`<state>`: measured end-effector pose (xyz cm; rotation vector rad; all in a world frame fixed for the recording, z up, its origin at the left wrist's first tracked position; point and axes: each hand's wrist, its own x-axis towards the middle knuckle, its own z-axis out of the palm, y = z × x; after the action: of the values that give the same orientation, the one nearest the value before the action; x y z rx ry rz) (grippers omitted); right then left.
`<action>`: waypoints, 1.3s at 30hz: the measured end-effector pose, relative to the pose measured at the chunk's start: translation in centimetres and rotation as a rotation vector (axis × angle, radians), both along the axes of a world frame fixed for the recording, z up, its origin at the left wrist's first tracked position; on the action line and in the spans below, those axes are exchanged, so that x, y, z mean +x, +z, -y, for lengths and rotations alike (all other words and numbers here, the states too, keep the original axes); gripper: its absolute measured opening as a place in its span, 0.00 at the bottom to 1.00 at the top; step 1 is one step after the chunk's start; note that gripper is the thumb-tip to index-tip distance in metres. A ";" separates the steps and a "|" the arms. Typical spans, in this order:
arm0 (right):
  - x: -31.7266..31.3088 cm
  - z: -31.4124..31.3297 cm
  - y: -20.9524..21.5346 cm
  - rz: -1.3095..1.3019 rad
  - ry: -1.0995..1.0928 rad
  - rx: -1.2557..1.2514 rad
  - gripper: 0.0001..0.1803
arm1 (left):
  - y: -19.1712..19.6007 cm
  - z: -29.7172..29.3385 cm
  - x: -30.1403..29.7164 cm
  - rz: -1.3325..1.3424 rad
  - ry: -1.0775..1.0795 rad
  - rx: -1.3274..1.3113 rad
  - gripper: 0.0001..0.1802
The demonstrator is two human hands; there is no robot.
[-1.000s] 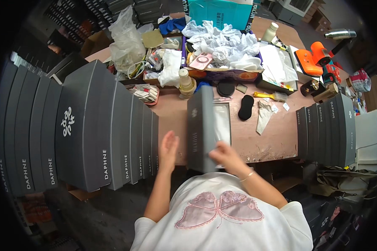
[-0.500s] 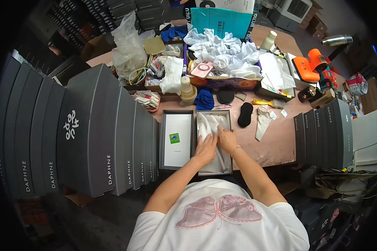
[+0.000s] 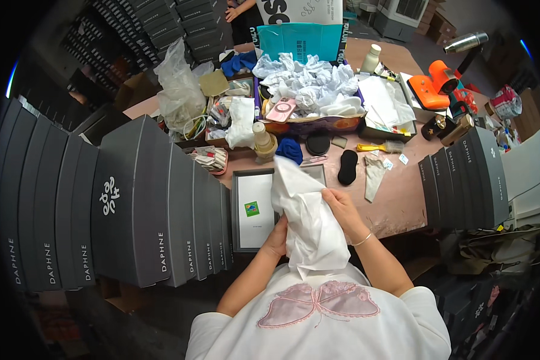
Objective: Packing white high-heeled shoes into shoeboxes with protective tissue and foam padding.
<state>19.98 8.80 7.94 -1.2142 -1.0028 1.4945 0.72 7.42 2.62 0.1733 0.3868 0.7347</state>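
A bundle wrapped in white paper (image 3: pixel 311 225) is lifted in front of my chest, its pointed upper end tilting to the left. My left hand (image 3: pixel 276 236) grips its left side, fingers partly hidden behind it. On the other edge, my right hand (image 3: pixel 344 210) closes on the wrapping. What lies inside the paper does not show. Behind it, the grey shoebox base (image 3: pixel 320 174) is mostly covered from sight. Left of that lies the box lid (image 3: pixel 236 210), its white inside up, with a small green card (image 3: pixel 252 208) in it.
Tall rows of dark grey shoeboxes (image 3: pixel 129 204) stand at left, and more boxes (image 3: pixel 469 180) at right. Behind are a carton of crumpled white paper (image 3: pixel 312 81), a black oval pad (image 3: pixel 347 167), a yellow-handled brush (image 3: pixel 378 147), a bottle (image 3: pixel 262 141) and an orange device (image 3: pixel 432 90).
Both hands were down in the shoebox on the white paper. Now they have raised the wrapped bundle out of it, toward my chest.
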 end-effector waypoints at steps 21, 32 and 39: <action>-0.9 4.6 8.8 0.856 0.370 0.795 0.17 | -0.4 -1.5 -2.5 -0.198 0.383 -0.222 0.24; -1.7 5.5 1.0 0.861 0.345 0.488 0.47 | 4.9 0.1 -0.7 -0.195 0.467 -0.166 0.33; 0.1 5.4 1.8 0.718 0.309 0.516 0.48 | 2.5 -4.9 -3.8 -0.406 0.432 0.021 0.20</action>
<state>20.09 3.42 9.74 -1.2574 -1.9867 0.9001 -3.08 12.34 5.12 0.2637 0.8198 1.1331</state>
